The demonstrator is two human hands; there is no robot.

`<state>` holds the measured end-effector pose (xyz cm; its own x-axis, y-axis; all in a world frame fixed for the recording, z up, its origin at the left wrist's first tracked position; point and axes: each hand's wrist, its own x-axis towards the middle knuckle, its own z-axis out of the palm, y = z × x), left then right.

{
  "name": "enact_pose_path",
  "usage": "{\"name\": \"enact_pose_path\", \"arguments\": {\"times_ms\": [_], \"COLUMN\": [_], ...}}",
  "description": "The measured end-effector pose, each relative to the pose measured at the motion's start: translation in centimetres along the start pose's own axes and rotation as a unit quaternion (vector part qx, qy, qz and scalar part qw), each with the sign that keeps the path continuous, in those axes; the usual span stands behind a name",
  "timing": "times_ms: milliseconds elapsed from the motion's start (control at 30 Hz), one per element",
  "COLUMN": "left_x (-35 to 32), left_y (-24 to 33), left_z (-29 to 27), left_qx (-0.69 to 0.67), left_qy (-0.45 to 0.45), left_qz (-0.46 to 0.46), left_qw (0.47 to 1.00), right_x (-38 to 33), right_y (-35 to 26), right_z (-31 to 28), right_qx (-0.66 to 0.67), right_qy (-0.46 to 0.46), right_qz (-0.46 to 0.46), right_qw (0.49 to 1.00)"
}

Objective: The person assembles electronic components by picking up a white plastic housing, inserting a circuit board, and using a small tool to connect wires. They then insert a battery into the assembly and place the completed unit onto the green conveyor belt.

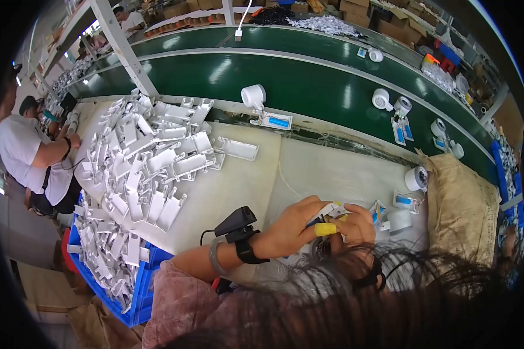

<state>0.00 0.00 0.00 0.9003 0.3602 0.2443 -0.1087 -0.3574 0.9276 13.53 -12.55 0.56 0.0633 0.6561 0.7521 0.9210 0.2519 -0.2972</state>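
Observation:
My left hand (300,224) and my right hand (360,228) meet over the near side of the worktable, fingers closed around a white plastic housing (333,209). Most of that piece is covered by the fingers, and strands of hair blur what lies below. Yellow finger covers (325,230) wrap some fingertips. Just right of my right hand lie a white round lamp head (399,221) and an open housing with a blue cylindrical cell (404,200). Another round lamp head (416,178) stands behind them.
White plastic housings (157,151) are heaped at left on the table; more fill a blue crate (142,299) below. A green conveyor belt (320,87) runs behind, carrying a lamp assembly (273,120) and several others. Brown sacking (463,209) covers the right edge. A person (32,151) works at far left.

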Motion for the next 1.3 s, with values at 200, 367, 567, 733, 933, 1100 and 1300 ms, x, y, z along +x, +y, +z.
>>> {"name": "enact_pose_path", "arguments": {"times_ms": [200, 367, 567, 733, 933, 1100, 1300], "left_x": [0.7, 0.4, 0.2, 0.0, 0.3, 0.4, 3.4], "left_y": [0.2, 0.2, 0.6, -0.2, 0.1, -0.6, -1.0], "left_z": [0.3, 0.3, 0.3, 0.9, 0.6, 1.1, 0.2], "left_qx": [0.059, 0.059, 0.047, 0.068, 0.057, 0.056, -0.169], "left_qy": [0.008, 0.013, 0.018, 0.034, 0.021, 0.032, -0.008], "left_qz": [0.064, 0.058, 0.035, 0.042, 0.046, -0.015, -0.189], "left_qw": [0.996, 0.996, 0.998, 0.996, 0.997, 0.998, 0.967], "right_x": [-0.6, -0.1, -0.7, -0.1, -0.4, 0.1, 0.8], "right_y": [0.7, 0.2, 0.2, -0.3, 0.0, 0.2, 0.1], "right_z": [-0.3, -0.2, 0.3, 0.2, 0.4, 0.1, -1.6], "right_qx": [0.001, -0.029, -0.020, -0.021, 0.018, -0.012, -0.055], "right_qy": [-0.022, -0.012, 0.006, 0.015, 0.033, 0.021, 0.047], "right_qz": [0.008, -0.014, -0.002, 0.007, 0.047, 0.045, 0.074], "right_qw": [1.000, 0.999, 1.000, 1.000, 0.998, 0.999, 0.995]}}
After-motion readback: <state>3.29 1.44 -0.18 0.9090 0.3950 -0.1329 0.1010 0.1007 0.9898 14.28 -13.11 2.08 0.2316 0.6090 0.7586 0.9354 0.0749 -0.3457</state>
